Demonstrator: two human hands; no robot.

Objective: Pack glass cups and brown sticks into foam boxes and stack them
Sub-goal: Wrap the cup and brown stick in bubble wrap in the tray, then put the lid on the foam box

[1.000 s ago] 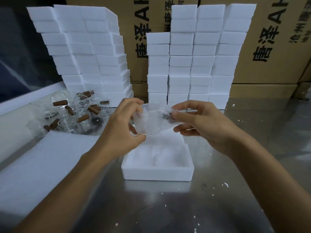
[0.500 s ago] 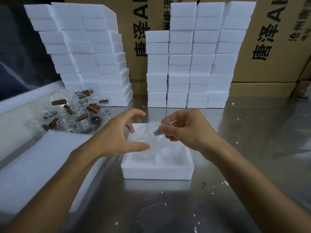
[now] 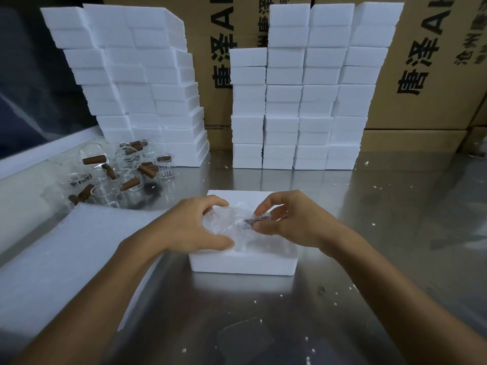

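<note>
Holding a bubble-wrapped glass cup (image 3: 232, 222) inside one open foam box (image 3: 242, 264), our left hand (image 3: 195, 227) grips it while our right hand (image 3: 287, 222) pinches its brown stick (image 3: 254, 220). At ten o'clock, loose cups (image 3: 110, 177) carry roughly nine sticks.

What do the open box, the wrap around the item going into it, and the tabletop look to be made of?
Open box: white foam, matte and grainy, with crumbs shed nearby. Wrap: clear plastic, probably bubble wrap, crinkled and glinting. Tabletop: metal, likely stainless steel, with a dull mirror-like sheen.
</note>
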